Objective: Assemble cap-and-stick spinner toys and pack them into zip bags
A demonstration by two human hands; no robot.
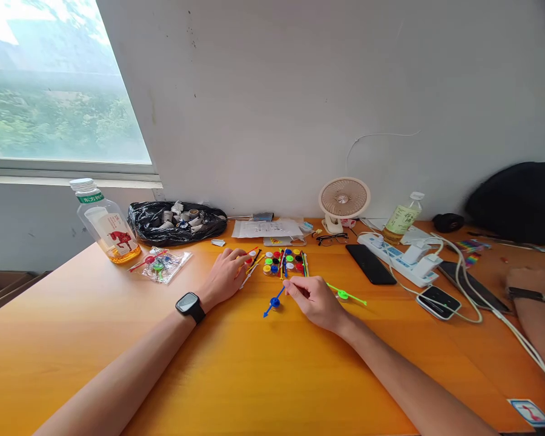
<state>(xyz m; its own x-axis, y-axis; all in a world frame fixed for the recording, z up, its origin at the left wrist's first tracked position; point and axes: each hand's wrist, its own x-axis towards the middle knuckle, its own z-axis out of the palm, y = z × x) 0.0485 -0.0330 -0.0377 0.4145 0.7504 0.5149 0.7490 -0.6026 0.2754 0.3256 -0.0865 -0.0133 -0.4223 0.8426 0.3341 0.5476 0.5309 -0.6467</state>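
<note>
My right hand (317, 301) is closed in a pinch on the upper end of a blue arrow spinner (275, 302), whose pointed tip slants down toward me. My left hand (229, 272) lies low over the table, fingers stretched out by a few thin coloured arrow sticks (253, 263); whether the fingertips press on one is hard to see. Between the hands and farther back sit several round coloured discs (267, 269) in rows, with more sticks (304, 264) among them. A green arrow spinner (343, 295) rests on the table just right of my right hand.
At left stand a large drink bottle (111, 227), a plastic bag of spinner parts (158, 265) and a black bag (138, 227). A fan (344, 198), glasses (332, 239), phone (371, 264), power strip (397, 260) and cables occupy the right. Another person's arm (538, 315) reaches in there.
</note>
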